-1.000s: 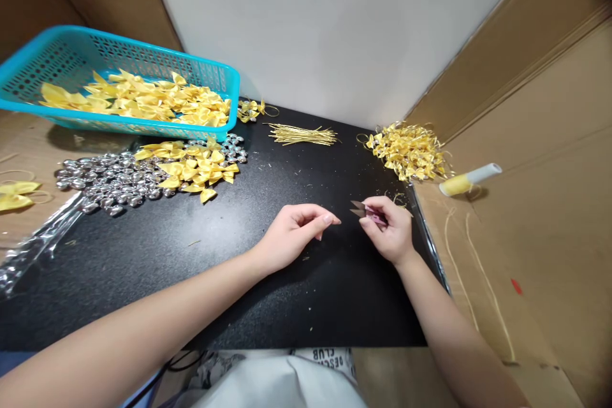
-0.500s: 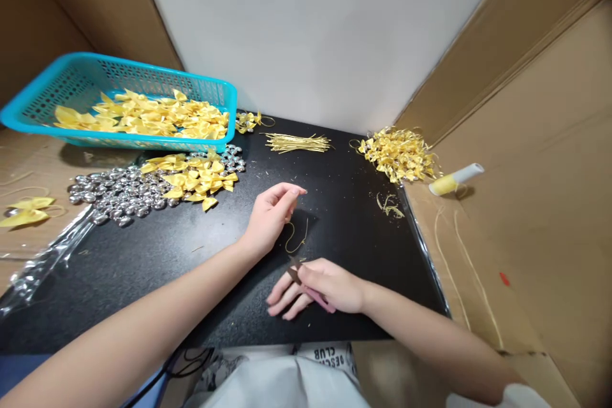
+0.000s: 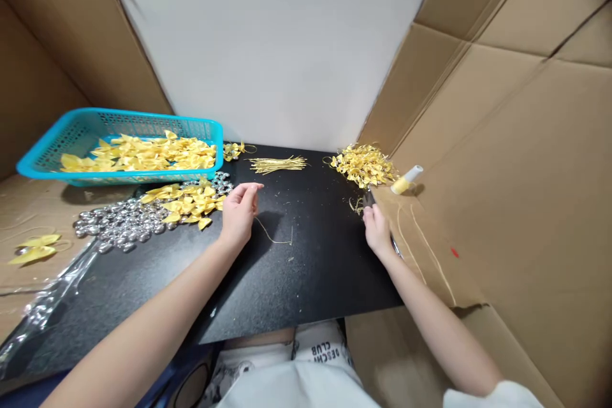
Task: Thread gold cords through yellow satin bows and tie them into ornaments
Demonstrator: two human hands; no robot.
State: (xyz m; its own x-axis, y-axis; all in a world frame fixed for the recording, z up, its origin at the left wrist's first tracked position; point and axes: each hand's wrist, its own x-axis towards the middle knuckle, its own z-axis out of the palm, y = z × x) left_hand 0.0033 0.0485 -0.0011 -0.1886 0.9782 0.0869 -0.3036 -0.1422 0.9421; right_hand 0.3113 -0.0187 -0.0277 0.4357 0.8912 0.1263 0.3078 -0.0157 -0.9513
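Note:
My left hand (image 3: pixel 240 211) is closed in a pinch over the black table, in front of the yellow bows. A thin gold cord (image 3: pixel 277 241) trails from under it onto the tabletop. At the table's right edge, my right hand (image 3: pixel 377 229) is closed on small snips (image 3: pixel 368 199) with dark blades. The pink handle seen earlier is hidden in the palm. The blades point away from me, beside some gold cord scraps (image 3: pixel 356 205) and just short of a heap of finished yellow bows with gold loops (image 3: pixel 363 164).
A blue basket (image 3: pixel 143 178) of yellow bows stands at the back left. Silver beads (image 3: pixel 122 222) and loose bows (image 3: pixel 191 203) lie before it. Cut gold cords (image 3: pixel 278 165) lie at the back. A white-and-yellow tube (image 3: pixel 406 180) stands on cardboard at the right.
My right hand has moved right and away from me with the snips, from the front of the table to its right edge. My left hand still pinches the cord. The camera view has shifted.

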